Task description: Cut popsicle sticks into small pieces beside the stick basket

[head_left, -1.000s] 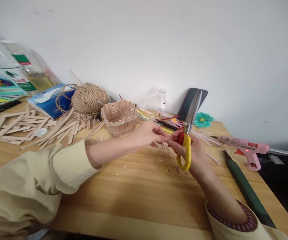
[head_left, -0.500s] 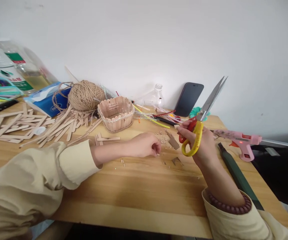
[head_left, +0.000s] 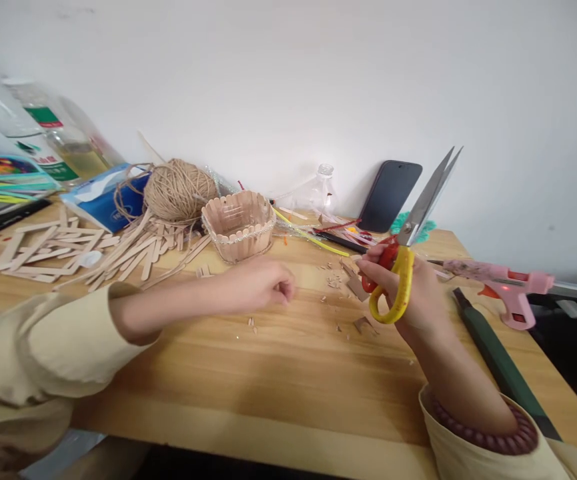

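Standing at the far left, clear bottles [head_left: 75, 153] rose behind a blue packet [head_left: 113, 203], with a ball of twine [head_left: 178, 190] next along and pale wooden sticks [head_left: 133, 257] strewn in front. Then came a small basket [head_left: 241, 250] of upright sticks with rounded tops, a silvery strand running round its outside. The left hand [head_left: 261, 283] hung just in front of it, its fingers curled inward; whether they pinched anything could not be told. Beyond it, brown scraps [head_left: 355, 285] and small chips lay on the table [head_left: 268, 393].

Further right, the right hand [head_left: 418, 293] was clamped on the handles of the scissors [head_left: 408, 233] — one loop yellow and marked with reddish specks, the other red and partly hidden by the fingers. Held up above the table, the scissors had plain grey metal blades, slightly parted, their points slanting up and to the right. Behind them a dark phone [head_left: 391, 193] leaned on the wall near a teal flower [head_left: 424, 230]. Rightmost lay a pink glue gun [head_left: 508, 283], its small red light lit.
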A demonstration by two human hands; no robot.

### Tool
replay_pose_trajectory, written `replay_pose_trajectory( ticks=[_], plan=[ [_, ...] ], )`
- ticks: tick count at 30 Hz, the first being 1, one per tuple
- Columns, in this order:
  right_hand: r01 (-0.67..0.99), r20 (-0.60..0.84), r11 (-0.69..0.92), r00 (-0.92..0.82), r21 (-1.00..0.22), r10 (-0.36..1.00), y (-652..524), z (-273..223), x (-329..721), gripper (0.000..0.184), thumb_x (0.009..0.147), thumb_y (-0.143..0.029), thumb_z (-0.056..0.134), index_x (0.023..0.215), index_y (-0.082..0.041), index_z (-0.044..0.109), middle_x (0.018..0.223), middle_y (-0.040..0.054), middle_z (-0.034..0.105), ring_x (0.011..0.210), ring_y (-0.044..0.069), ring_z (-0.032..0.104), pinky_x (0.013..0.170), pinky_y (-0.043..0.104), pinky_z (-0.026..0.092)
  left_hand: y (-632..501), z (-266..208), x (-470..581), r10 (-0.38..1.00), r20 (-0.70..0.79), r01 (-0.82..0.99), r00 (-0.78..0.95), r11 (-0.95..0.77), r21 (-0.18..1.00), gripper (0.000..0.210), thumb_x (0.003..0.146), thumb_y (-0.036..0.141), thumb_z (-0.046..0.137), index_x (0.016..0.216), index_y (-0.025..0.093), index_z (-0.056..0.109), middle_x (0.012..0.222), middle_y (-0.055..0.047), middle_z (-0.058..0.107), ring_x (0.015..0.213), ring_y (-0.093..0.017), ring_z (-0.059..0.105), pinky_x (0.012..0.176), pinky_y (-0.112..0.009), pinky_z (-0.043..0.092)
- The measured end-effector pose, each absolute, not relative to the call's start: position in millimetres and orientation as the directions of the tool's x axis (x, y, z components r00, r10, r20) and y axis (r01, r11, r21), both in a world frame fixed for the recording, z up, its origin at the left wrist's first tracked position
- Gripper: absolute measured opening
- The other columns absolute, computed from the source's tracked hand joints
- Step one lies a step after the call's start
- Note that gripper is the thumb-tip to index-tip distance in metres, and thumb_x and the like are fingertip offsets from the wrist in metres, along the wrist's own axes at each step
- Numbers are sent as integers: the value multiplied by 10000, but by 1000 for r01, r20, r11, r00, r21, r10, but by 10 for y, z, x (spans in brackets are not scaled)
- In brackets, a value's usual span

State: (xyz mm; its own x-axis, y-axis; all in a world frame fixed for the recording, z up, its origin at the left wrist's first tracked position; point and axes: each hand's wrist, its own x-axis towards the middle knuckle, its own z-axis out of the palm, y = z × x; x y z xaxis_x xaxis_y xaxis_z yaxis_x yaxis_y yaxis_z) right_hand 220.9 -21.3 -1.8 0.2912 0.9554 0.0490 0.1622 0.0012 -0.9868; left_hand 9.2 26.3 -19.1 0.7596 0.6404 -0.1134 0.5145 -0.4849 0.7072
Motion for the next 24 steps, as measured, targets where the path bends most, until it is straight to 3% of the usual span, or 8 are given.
replay_pose_trajectory(
  ticks=[6,15,24],
  plan=[
    [162,19,-8,165,-987,986,-253,-107,2070,201,599,-253,731,701,-193,568,605,-35,558,478,96,480,449,227,379,219,-233,-310,625,-178,526,760,-430,734,205,691,43,577,680,200,708,715,16,704,681,-119,618,678,-189,423],
    [187,-54,-54,3,-981,999,-276,-157,1959,211,624,-261,729,717,-201,549,632,-40,561,508,97,496,474,224,372,297,-79,-330,733,-207,549,648,-260,794,135,707,123,638,809,171,713,808,-29,738,732,-151,669,674,-214,474],
    [115,-150,-141,-71,-983,986,-302,-149,1790,278,538,-232,770,694,-198,541,622,-42,558,564,121,498,523,241,390,268,-113,98,749,-133,277,649,-69,958,143,689,157,665,827,124,648,764,-28,688,732,-147,632,684,-254,481]
  ],
)
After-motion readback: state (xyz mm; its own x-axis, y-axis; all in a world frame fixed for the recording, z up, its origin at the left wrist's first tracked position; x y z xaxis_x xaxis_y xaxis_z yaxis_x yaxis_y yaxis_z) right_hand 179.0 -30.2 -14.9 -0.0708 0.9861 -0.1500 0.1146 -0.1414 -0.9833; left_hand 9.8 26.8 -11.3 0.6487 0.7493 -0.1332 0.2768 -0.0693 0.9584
